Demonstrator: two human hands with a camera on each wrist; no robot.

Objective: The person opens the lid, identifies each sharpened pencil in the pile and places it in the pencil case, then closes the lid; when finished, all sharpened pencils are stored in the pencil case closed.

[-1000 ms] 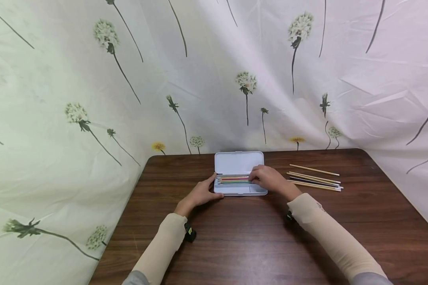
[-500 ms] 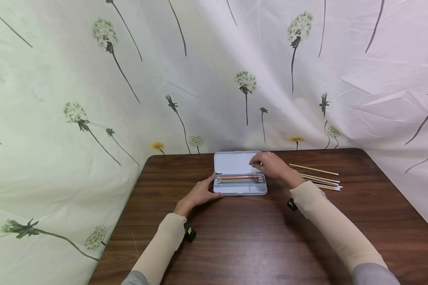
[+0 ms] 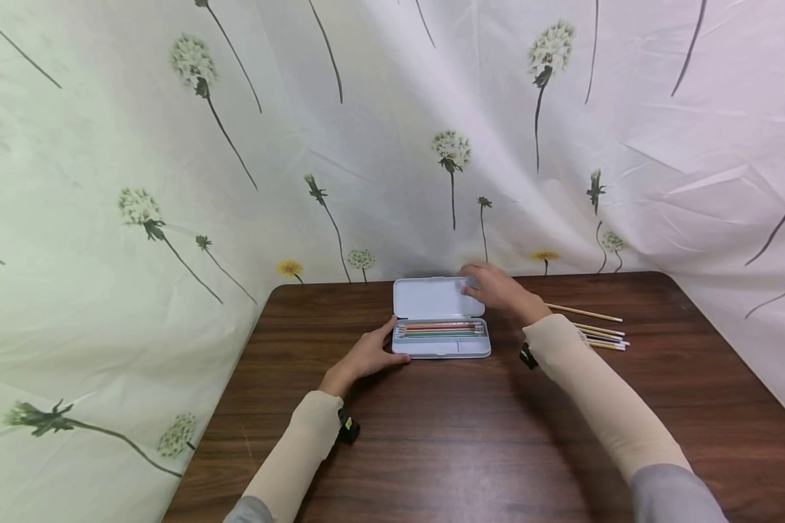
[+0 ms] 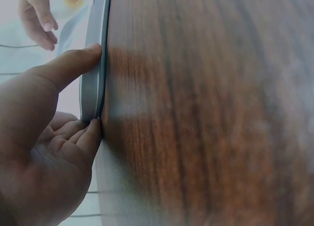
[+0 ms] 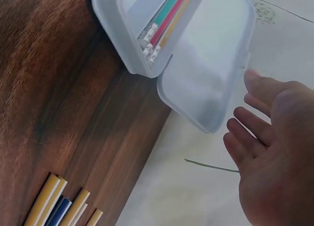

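Observation:
A pale pencil case [image 3: 425, 349] lies unfolded at the back of the table, its lid [image 3: 428, 298] tipped back toward the curtain. Several coloured pencils [image 3: 432, 331] lie side by side in its rear compartment. My left hand [image 3: 365, 355] grips the case's front left corner, thumb on the front side and fingers at the left end. At the lid's far right corner is my right hand [image 3: 495, 288], its fingers loosely bent with nothing held. In the right wrist view, the thumb of the right hand [image 5: 279, 138] is close to the lid's edge; whether it touches I cannot tell.
Several loose pencils [image 3: 598, 316] lie on the dark wooden table [image 3: 458, 421] right of the case, partly hidden behind my right forearm. A white curtain [image 3: 392, 145] printed with dandelions hangs right behind the table's back edge.
My right hand has risen from the coloured pencils inside the case, past the right side, to the lid's far corner. The left hand has kept its place.

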